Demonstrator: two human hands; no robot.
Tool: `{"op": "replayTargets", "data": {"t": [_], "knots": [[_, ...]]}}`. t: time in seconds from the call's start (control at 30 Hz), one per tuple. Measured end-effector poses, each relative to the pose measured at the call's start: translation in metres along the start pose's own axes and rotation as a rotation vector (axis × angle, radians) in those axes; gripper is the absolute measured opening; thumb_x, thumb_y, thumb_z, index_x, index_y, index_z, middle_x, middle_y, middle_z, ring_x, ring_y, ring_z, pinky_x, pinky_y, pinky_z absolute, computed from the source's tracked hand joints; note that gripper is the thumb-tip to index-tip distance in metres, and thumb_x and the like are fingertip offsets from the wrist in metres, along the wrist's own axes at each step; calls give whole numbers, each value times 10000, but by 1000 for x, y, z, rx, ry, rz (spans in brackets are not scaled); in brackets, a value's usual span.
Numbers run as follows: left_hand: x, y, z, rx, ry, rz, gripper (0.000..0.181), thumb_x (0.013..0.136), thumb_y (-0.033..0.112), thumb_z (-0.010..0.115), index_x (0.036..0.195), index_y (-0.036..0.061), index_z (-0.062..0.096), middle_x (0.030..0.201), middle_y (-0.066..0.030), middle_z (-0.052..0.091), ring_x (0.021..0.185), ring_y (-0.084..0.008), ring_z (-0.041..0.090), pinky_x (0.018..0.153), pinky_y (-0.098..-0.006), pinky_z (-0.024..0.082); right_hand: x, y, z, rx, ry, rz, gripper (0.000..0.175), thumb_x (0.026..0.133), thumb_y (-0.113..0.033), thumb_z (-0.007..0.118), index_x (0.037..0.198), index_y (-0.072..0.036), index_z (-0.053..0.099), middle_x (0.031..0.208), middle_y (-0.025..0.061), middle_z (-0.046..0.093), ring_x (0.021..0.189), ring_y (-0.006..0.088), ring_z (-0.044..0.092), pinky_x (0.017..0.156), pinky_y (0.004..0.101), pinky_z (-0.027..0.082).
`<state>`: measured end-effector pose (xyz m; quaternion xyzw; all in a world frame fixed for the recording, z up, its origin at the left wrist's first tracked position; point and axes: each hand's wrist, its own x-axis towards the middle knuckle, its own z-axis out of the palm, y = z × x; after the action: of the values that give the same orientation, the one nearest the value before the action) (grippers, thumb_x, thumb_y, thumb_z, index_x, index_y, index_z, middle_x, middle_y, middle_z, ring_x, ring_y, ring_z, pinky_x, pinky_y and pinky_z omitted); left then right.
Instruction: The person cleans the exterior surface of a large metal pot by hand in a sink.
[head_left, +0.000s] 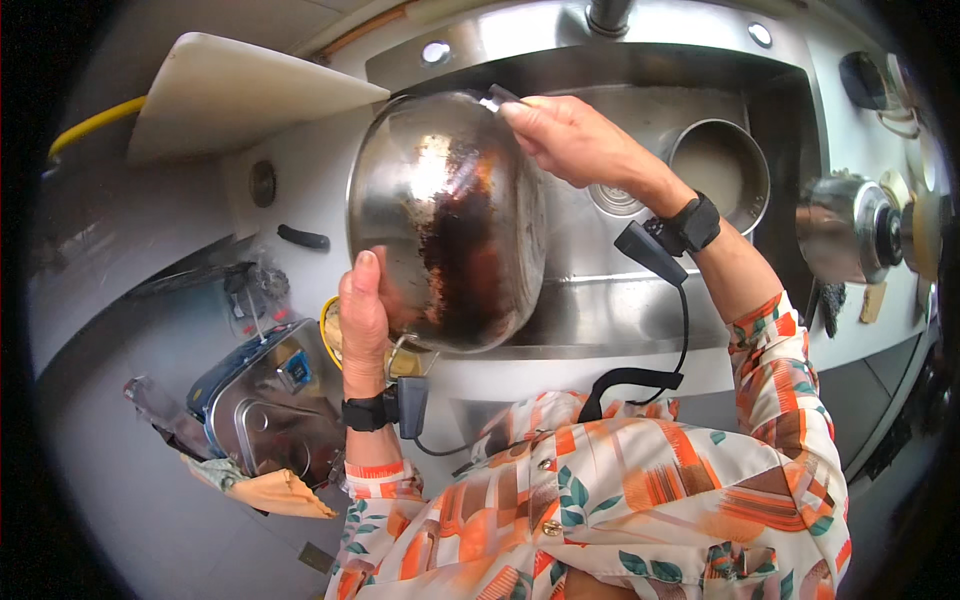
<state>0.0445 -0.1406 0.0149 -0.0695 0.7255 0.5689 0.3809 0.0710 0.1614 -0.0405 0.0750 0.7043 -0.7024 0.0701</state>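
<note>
A large metal pan (382, 195) is tipped on its side over the left part of the sink. Its outer base faces me, with dark brown and black burnt staining down the middle. My left hand (365, 311) holds the pan's near left side, thumb laid on the metal. Just right of that wrist, a wire loop handle (403, 346) shows at the lower edge. At the far edge my right hand (559, 135) is closed around a dark handle (506, 94), partly hidden by the fingers. Inside the pan is out of sight.
Cloudy liquid fills a metal pot (759, 169) in the stainless sink (630, 307), near the drain strainer (616, 201). A lidded pot (832, 232) stands right. A white cutting board (240, 97) leans left; a black curved piece (303, 237) lies below. Cloths (277, 491) hang by a metal container (262, 420).
</note>
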Motion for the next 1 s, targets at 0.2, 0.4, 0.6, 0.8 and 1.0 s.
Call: {"op": "replayTargets", "data": {"t": [0.2, 0.4, 0.6, 0.8, 1.0], "knots": [[5, -1, 2, -232, 79, 158, 434, 944, 368, 481, 1185, 10, 520, 1130, -79, 579, 1028, -203, 553, 936, -331, 429, -48, -11, -7, 553, -189, 488, 281, 959, -342, 363, 864, -101, 473, 525, -78, 210, 412, 38, 137, 364, 211, 118], [1, 7, 11, -262, 21, 169, 397, 926, 393, 525, 1131, 54, 561, 1043, -25, 599, 953, -151, 563, 861, -286, 460, -83, -5, -10, 595, -98, 426, 280, 950, -289, 377, 921, -53, 525, 544, -51, 337, 423, 65, 288, 383, 246, 279], [-2, 11, 16, -259, 65, 138, 392, 919, 409, 535, 1105, 68, 584, 987, -1, 605, 865, -118, 561, 782, -248, 464, -103, 18, -6, 525, -4, 275, 243, 963, -260, 443, 1026, -50, 546, 725, 25, 582, 592, 124, 538, 581, 290, 464], [-4, 11, 23, -261, 96, 154, 362, 909, 434, 544, 1046, 107, 614, 905, 23, 621, 797, -75, 553, 702, -205, 453, -131, 12, -10, 378, 40, 331, 213, 968, -256, 438, 990, -80, 556, 693, -28, 534, 532, 52, 460, 474, 196, 343], [-2, 15, 38, -295, 161, 172, 297, 899, 408, 576, 978, 127, 633, 796, 68, 596, 676, -68, 536, 593, -211, 441, -145, 14, -10, 636, 130, 499, 205, 951, -244, 407, 821, -93, 457, 600, -61, 336, 450, 33, 216, 383, 205, 156]]}}
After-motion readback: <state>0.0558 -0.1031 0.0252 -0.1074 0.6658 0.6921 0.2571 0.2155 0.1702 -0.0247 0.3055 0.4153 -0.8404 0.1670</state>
